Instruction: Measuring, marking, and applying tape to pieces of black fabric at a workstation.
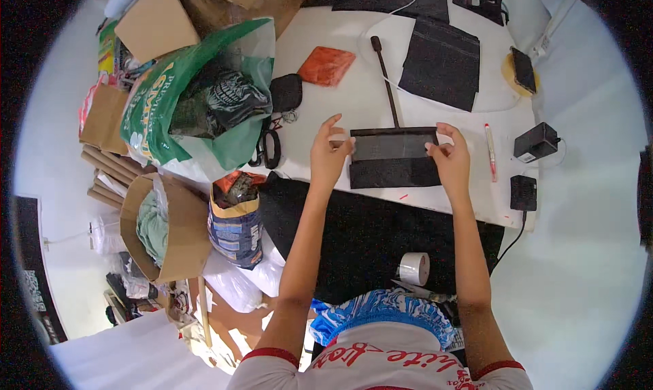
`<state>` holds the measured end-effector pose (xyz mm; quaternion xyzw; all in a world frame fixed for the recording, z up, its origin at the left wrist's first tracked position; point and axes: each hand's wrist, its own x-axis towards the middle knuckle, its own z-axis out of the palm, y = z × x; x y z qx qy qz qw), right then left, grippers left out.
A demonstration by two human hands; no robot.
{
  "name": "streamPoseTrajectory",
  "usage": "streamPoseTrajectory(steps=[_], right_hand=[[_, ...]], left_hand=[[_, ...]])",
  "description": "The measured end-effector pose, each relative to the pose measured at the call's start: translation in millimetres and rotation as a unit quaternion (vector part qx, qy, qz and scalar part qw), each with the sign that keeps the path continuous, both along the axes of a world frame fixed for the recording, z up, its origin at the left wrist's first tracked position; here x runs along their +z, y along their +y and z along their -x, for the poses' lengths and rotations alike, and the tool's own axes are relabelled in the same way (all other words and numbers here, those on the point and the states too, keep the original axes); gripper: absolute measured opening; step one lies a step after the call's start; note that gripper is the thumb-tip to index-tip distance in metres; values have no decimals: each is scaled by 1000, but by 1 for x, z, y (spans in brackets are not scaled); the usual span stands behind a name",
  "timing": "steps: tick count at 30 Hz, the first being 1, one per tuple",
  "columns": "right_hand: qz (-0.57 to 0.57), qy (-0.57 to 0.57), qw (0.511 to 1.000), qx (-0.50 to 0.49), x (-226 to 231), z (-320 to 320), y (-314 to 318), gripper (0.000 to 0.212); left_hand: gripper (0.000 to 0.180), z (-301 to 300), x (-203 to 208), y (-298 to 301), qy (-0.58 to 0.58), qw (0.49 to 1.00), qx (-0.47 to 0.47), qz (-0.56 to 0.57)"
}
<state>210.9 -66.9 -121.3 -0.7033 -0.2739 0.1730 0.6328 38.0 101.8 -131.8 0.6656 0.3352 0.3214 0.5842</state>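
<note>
At the Desk's Front Edge, Two Hands Meet a Black Panel

Near the front edge of the white desk, in the head view, we see a black cloth panel lying flat, a dark rod meeting its far side. The left hand curls at the panel's left edge, thumb and forefinger apart; the right hand bends at its right edge, thumb against it. Whether that thumb pinches firmly, we cannot tell. A loose hold, we judge, could let the panel skew; the white cable crossing the rod could snag if the rod swings. Lettering marks the green bag by the desk's left edge, the blue sack below it and, in red script, the shirt.
</note>
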Motion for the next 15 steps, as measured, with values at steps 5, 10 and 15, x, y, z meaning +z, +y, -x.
streamPoseTrajectory(steps=[5, 10, 15], right_hand=[[47, -190, 980, -42, -12, 6, 5, 34], [56, -220, 972, -54, -24, 5, 12, 32], [65, -249, 965, -47, -28, 5, 17, 31]], left_hand=[[46, -11, -3, -1, 62, 987, 43, -141], [42, -14, -11, 0, 81, 981, 49, -167], [40, -14, -17, 2, 88, 978, 48, -184]])
